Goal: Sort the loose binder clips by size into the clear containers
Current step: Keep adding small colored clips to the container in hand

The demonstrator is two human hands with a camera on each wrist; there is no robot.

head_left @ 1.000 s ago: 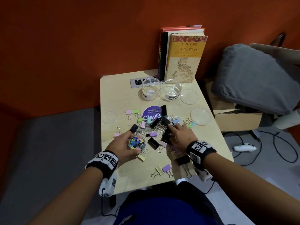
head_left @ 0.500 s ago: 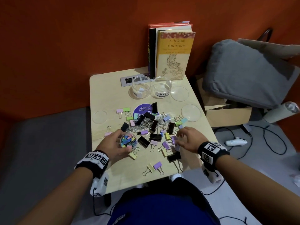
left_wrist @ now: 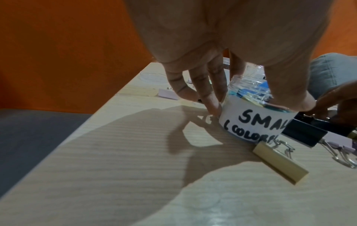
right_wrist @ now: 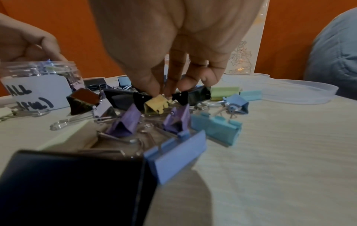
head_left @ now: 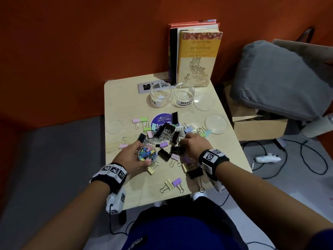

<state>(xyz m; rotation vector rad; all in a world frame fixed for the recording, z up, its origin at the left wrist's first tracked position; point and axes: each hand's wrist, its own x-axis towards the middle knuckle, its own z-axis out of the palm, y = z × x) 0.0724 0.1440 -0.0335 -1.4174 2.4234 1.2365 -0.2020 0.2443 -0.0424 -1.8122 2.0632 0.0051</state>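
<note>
The table (head_left: 225,147) carries everything, and both forearms reach over its near edge. Beyond the hands, against the wall, stand the books (head_left: 197,56). Just in front of them sit two empty clear containers (head_left: 183,95), upright with mouths up.

The left hand (head_left: 132,157) is cupped round the small container (head_left: 148,154), fingers on the far side and thumb on the near side; in the left wrist view the fingers (left_wrist: 207,91) point down along its wall to the tabletop. The jar stands upright, its label facing the person, filled with small coloured clips.

The right hand (head_left: 195,144) hangs palm down over the loose binder clips (head_left: 167,134), which spread between and beyond the two hands. Its fingertips (right_wrist: 173,85) are drawn together, pointing down, and pinch a small yellow clip (right_wrist: 156,104) at the heap's middle. The clip's long axis I cannot tell.

A large black clip (right_wrist: 67,186) lies under the right wrist.
</note>
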